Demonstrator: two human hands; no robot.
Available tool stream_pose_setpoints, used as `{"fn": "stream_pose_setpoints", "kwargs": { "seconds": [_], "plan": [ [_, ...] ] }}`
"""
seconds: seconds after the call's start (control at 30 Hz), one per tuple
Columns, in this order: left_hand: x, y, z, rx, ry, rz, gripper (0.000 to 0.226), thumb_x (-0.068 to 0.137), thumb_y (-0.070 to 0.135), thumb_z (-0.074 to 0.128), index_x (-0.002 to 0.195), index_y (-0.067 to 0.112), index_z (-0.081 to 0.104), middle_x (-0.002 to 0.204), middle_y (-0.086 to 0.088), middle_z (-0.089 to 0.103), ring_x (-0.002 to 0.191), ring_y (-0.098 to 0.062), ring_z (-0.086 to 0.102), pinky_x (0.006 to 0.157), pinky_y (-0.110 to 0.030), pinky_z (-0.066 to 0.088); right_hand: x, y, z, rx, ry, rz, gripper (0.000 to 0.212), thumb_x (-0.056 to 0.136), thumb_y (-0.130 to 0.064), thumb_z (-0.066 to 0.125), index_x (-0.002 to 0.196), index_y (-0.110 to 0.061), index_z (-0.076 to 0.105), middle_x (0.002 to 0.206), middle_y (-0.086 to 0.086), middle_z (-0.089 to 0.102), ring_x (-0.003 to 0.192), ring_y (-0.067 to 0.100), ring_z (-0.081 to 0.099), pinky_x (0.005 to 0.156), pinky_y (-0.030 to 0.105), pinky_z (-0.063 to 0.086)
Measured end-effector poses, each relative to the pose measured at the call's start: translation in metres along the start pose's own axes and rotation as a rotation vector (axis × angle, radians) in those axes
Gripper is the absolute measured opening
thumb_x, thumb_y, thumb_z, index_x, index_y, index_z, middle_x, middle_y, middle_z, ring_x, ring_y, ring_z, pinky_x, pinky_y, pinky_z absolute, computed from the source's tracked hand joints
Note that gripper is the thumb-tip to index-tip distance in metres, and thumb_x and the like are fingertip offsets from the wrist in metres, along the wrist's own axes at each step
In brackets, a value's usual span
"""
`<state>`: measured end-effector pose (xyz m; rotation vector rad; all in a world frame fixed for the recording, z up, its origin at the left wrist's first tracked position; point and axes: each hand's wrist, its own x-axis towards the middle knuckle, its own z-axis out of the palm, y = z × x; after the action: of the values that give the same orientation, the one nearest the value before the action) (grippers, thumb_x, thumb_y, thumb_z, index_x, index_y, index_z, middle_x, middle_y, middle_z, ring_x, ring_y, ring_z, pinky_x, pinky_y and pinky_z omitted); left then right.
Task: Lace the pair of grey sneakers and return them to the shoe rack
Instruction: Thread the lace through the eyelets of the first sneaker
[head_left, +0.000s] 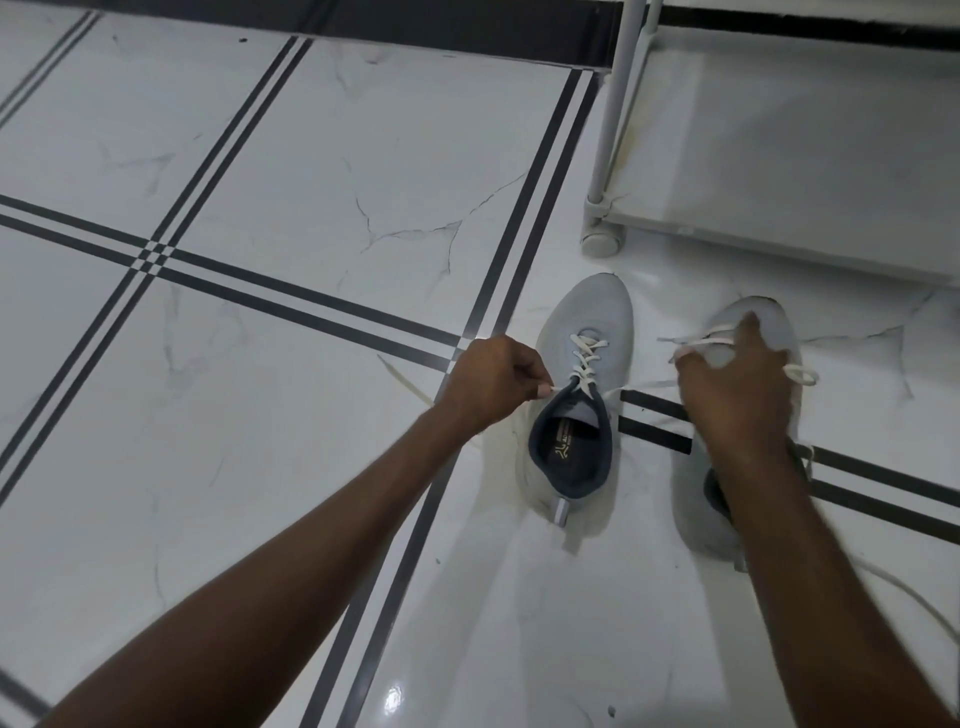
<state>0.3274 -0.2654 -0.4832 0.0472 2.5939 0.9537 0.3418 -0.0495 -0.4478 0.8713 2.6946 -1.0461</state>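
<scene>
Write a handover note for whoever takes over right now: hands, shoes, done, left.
Left hand: pinching the lace end at the top eyelet of the left sneaker.
Right hand: over the right sneaker, its lace looped beside it; grip blurred.
Both sneakers stand on the tiled floor, toes toward the shoe rack.
Done: left sneaker laced to the top, not tied.
Left: finish both, set them on the rack.

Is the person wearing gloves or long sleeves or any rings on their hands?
No. The left hand and the right hand are both bare, with no gloves. Both forearms are uncovered, so no sleeves show. I can see no rings, watch or bracelets. The fingernails look short and light.
</scene>
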Motion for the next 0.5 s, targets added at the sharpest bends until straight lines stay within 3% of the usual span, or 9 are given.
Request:
{"fn": "stream_pose_setpoints", "kwargs": {
  "seconds": [0.07, 0.13, 0.2, 0.3, 0.37, 0.5],
  "plan": [
    [0.001, -0.002, 0.001, 0.011, 0.004, 0.007, 0.011, 0.079, 0.023, 0.082, 0.087, 0.014, 0.081, 0.082, 0.003, 0.078, 0.076, -0.009, 0.07, 0.066, -0.02, 0.047, -0.02, 0.009, 0.014, -0.09, 0.026, -0.165, 0.05, 0.09, -0.021, 0.061, 0.139, -0.018, 0.053, 0.132, 0.019, 0.06, 0.119, 0.039, 0.056, 0.1, 0.042, 0.044],
    [0.001, -0.001, 0.002, 0.022, 0.008, 0.013, 0.011, 0.078, 0.022, 0.083, 0.085, 0.014, 0.08, 0.081, 0.003, 0.078, 0.072, -0.008, 0.068, 0.062, -0.016, 0.043, -0.031, 0.015, 0.03, -0.13, -0.076, -0.351, 0.037, 0.087, -0.009, 0.061, 0.12, -0.022, 0.069, 0.114, 0.01, 0.073, 0.104, 0.032, 0.066, 0.088, 0.031, 0.048],
    [0.0, 0.001, 0.004, 0.026, 0.012, 0.022, 0.01, 0.076, 0.021, 0.084, 0.082, 0.014, 0.079, 0.079, 0.002, 0.078, 0.07, -0.009, 0.069, 0.061, -0.015, 0.044, -0.029, 0.021, 0.041, -0.103, -0.2, -0.416, 0.032, 0.084, -0.004, 0.063, 0.108, -0.022, 0.075, 0.104, 0.004, 0.077, 0.096, 0.026, 0.069, 0.081, 0.025, 0.049],
    [0.0, 0.003, 0.005, 0.02, 0.034, 0.025, 0.007, 0.077, 0.017, 0.083, 0.08, 0.013, 0.078, 0.077, 0.001, 0.077, 0.072, -0.011, 0.071, 0.063, -0.018, 0.048, -0.016, 0.024, 0.043, 0.005, -0.226, -0.37, 0.012, 0.079, -0.006, 0.071, 0.081, -0.017, 0.075, 0.078, 0.002, 0.075, 0.074, 0.021, 0.07, 0.071, 0.031, 0.056],
    [-0.003, 0.002, 0.007, 0.036, 0.027, 0.03, 0.005, 0.078, 0.012, 0.081, 0.077, 0.012, 0.077, 0.077, 0.001, 0.076, 0.073, -0.013, 0.071, 0.068, -0.023, 0.052, -0.009, 0.027, 0.045, 0.02, -0.229, -0.337, 0.013, 0.076, -0.002, 0.07, 0.069, -0.013, 0.069, 0.064, 0.002, 0.068, 0.062, 0.021, 0.066, 0.06, 0.03, 0.052],
    [-0.011, -0.03, -0.002, 0.278, 0.096, -0.049, 0.009, 0.081, 0.006, 0.069, 0.077, 0.013, 0.073, 0.079, -0.002, 0.074, 0.076, -0.021, 0.069, 0.073, -0.034, 0.056, 0.007, 0.053, 0.034, -0.143, -0.067, -0.262, 0.018, 0.075, 0.007, 0.059, 0.072, -0.011, 0.06, 0.072, 0.01, 0.063, 0.072, 0.033, 0.06, 0.06, 0.031, 0.038]
  ]
}}
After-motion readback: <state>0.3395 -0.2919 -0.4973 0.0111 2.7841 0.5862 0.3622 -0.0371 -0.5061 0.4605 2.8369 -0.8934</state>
